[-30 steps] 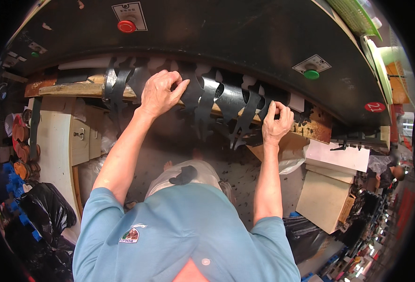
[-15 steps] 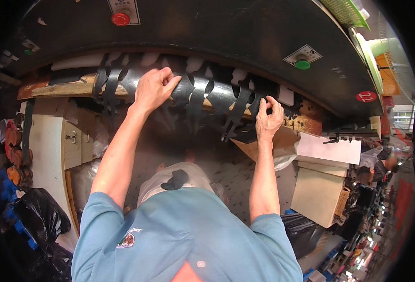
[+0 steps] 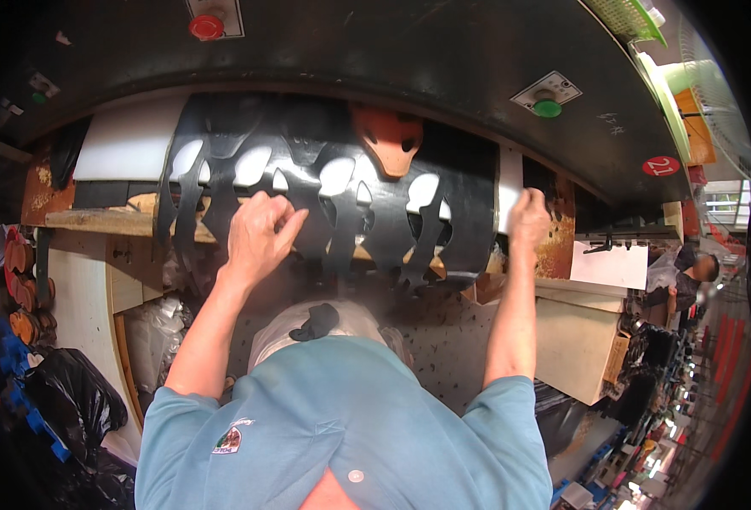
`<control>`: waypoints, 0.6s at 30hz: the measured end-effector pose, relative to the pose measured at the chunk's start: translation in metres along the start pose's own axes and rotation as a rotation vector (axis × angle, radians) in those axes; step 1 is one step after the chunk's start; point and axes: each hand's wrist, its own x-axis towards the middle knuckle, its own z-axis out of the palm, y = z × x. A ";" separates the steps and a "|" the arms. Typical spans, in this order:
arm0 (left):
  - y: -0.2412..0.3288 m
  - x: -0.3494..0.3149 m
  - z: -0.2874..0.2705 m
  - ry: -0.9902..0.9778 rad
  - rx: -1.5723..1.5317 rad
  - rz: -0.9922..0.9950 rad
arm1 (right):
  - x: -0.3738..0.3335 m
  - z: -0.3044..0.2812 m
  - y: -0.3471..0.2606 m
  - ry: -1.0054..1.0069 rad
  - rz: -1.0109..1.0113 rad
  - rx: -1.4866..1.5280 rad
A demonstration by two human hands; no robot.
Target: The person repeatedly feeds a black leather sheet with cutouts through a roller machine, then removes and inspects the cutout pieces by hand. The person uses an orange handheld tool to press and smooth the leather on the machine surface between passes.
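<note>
A black sheet [image 3: 299, 153] with rows of cut-out holes lies over a white board [image 3: 509, 183], its cut front edge hanging down in ragged strips. My left hand [image 3: 260, 236] is at the sheet's near part, fingers curled and thumb apart; its fingertips are hidden. Toward the right, my right hand [image 3: 528, 223] is closed at the near right corner of the white board, beyond the sheet's side edge. On the sheet, between my hands and farther back, rests an orange-brown pointed piece with holes [image 3: 390, 143], partly under the machine's dark front.
The dark machine front [image 3: 392, 51] overhangs the work, with a red button [image 3: 206, 27] and a green button [image 3: 548, 107]. A wooden ledge [image 3: 99, 223] runs below the sheet. Cartons [image 3: 571, 344] stand at right, black bags [image 3: 73, 391] at left. Another person [image 3: 690, 276] is far right.
The black sheet and white board have come out toward me, baring the orange-brown piece and more holes. My right hand has moved right to the board's corner; my left hand has come nearer.
</note>
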 end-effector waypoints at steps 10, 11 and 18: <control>-0.022 0.034 -0.034 -0.452 -0.108 -0.088 | -0.051 -0.012 -0.158 -0.425 -0.324 0.666; -0.027 0.042 -0.041 -0.562 -0.100 -0.101 | -0.058 -0.008 -0.185 -0.435 -0.404 0.547; -0.065 0.145 0.013 -0.239 -0.214 0.064 | -0.063 0.007 -0.273 -0.505 -0.518 0.163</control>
